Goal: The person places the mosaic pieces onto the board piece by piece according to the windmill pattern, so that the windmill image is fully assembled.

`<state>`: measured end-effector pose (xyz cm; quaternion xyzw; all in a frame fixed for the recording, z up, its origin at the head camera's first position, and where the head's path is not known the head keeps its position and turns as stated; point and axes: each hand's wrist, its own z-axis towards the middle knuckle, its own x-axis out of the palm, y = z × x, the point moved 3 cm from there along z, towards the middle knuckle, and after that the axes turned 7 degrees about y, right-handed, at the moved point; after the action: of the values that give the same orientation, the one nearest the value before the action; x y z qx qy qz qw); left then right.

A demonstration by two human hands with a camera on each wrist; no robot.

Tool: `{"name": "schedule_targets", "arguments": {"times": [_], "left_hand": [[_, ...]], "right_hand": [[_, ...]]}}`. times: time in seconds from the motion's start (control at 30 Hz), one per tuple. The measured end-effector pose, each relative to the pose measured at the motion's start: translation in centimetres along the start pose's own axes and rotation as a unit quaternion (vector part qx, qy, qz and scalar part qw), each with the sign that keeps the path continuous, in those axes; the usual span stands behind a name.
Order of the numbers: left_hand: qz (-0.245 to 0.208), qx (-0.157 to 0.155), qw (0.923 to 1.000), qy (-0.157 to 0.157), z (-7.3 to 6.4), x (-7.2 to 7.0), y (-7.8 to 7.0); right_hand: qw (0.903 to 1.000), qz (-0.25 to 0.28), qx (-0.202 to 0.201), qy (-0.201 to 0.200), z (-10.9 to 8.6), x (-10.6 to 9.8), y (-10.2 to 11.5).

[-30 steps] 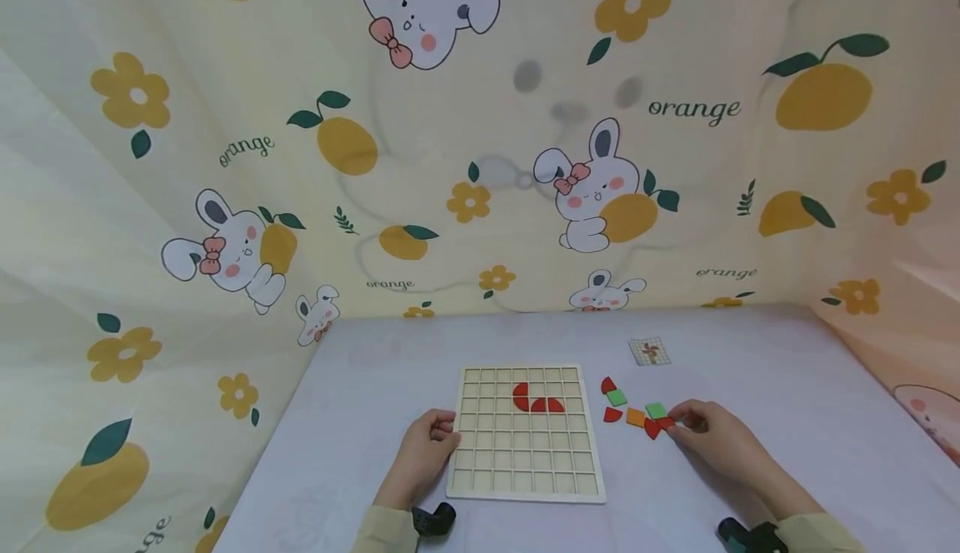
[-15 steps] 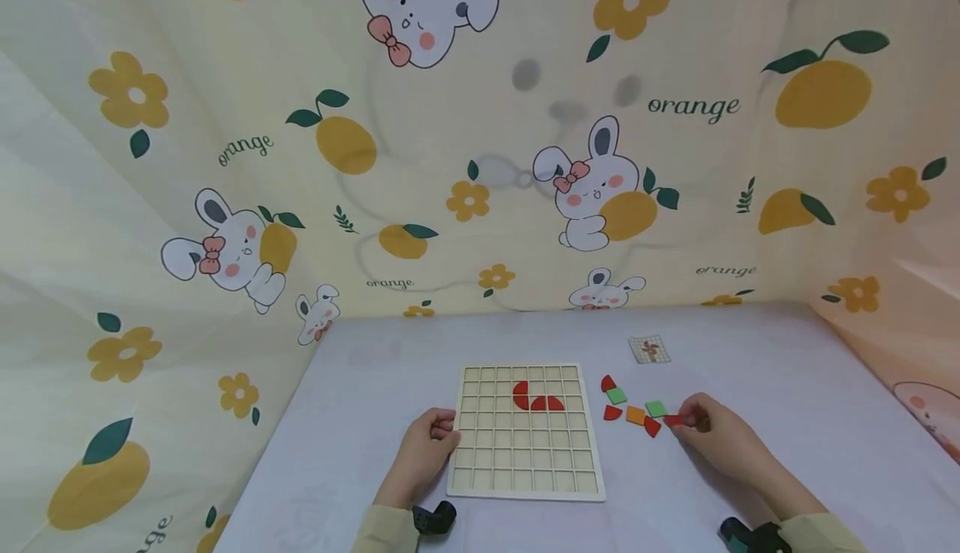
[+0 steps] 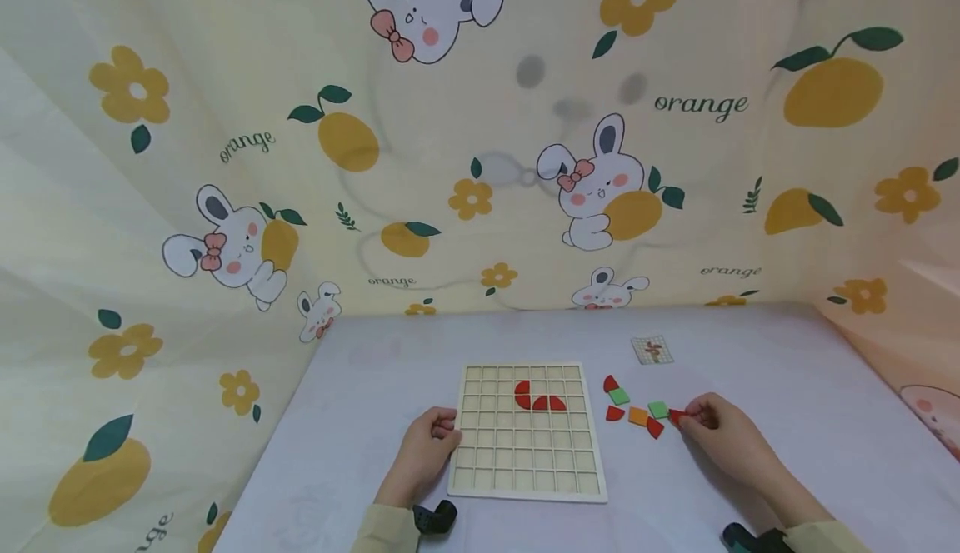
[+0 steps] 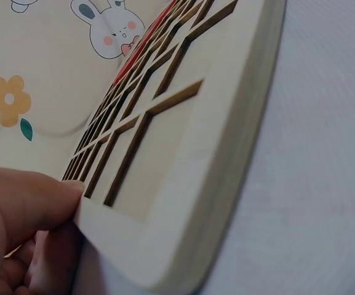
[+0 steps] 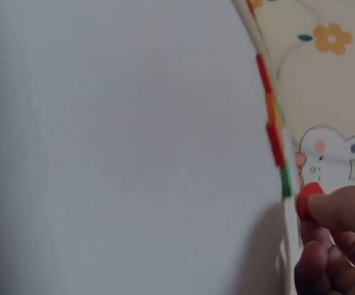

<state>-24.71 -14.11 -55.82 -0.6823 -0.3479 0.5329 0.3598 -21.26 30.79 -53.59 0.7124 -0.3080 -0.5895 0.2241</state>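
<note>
A square wooden grid board (image 3: 495, 460) lies on the table. Red quarter-circle pieces (image 3: 522, 395) are set in its upper cells. At the board's left edge my left hand (image 3: 422, 453) grips the rim, its thumb on the frame in the left wrist view. My right hand (image 3: 727, 440) pinches a red quarter-circle piece (image 3: 677, 416) between thumb and forefinger, beside a green square tile (image 3: 657, 410). The right wrist view shows this red piece (image 5: 308, 201) at the fingertips, its far part hidden by them.
Between board and right hand lie an orange square (image 3: 638, 416), another green square (image 3: 618, 396) and loose red quarter circles (image 3: 655, 428). Behind them is a small card (image 3: 653, 351) with a gridded red figure. A printed curtain (image 3: 450, 161) encloses the table's back and sides.
My right hand has drawn the red piece slightly right and up, apart from the red piece beside it. The left hand stays on the board's edge.
</note>
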Motion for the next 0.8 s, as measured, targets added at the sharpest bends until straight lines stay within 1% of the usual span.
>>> {"name": "schedule_targets", "arguments": {"times": [0.1,0.27,0.4,0.53,0.67,0.8], "left_hand": [[0.001,-0.001,1.0000,0.000,0.0,0.0,0.0],[0.009,-0.002,1.0000,0.001,0.1,0.0,0.2],[0.006,0.001,1.0000,0.004,0.2,0.0,0.3],[0.001,-0.002,1.0000,0.008,0.2,0.0,0.2],[0.000,-0.005,1.0000,0.007,0.1,-0.1,0.2],[-0.005,-0.006,0.9999,0.009,0.1,-0.1,0.1]], "right_hand": [[0.9996,0.021,-0.010,-0.014,0.1,0.3,0.9],[0.9980,0.056,-0.025,-0.011,0.4,1.4,3.2],[0.9971,0.069,-0.033,0.002,1.0,3.0,5.0],[0.9965,0.072,-0.042,0.010,1.6,4.7,6.8],[0.9954,0.074,-0.060,0.012,2.0,6.5,8.9],[0.9928,0.087,-0.080,0.019,2.1,8.8,10.9]]}}
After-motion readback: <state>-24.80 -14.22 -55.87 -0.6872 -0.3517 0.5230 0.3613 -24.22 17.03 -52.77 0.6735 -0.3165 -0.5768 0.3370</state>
